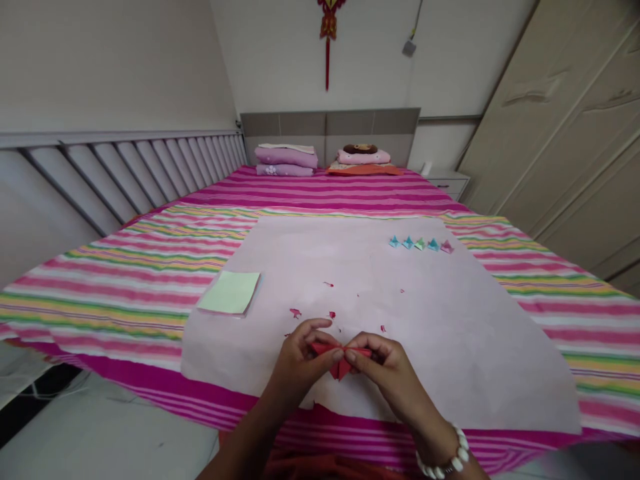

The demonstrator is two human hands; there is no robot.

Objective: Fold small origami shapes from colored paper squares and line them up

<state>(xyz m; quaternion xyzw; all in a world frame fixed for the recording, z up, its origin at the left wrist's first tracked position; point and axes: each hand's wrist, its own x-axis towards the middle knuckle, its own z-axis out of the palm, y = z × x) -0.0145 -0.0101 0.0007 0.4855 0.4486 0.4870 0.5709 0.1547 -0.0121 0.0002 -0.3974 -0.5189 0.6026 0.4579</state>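
Between both hands is a folded piece of red paper (339,371), with pointed flaps to the sides and a pointed lower end. My left hand (305,350) pinches its left part between thumb and fingers, the index finger partly raised. My right hand (383,360), with a white beaded bracelet on the wrist, pinches the right part. Both thumbs lie close together near the paper's middle. Just beyond the hands, small red paper scraps (295,313) are scattered over a large pale sheet (470,360).
A stack of square papers (231,292), light green on top, lies at the left of the sheet. Several small folded paper figures (420,244) stand in a row at the far right. The sheet covers part of a striped bed (540,300); folded bedding (286,160) lies by the headboard.
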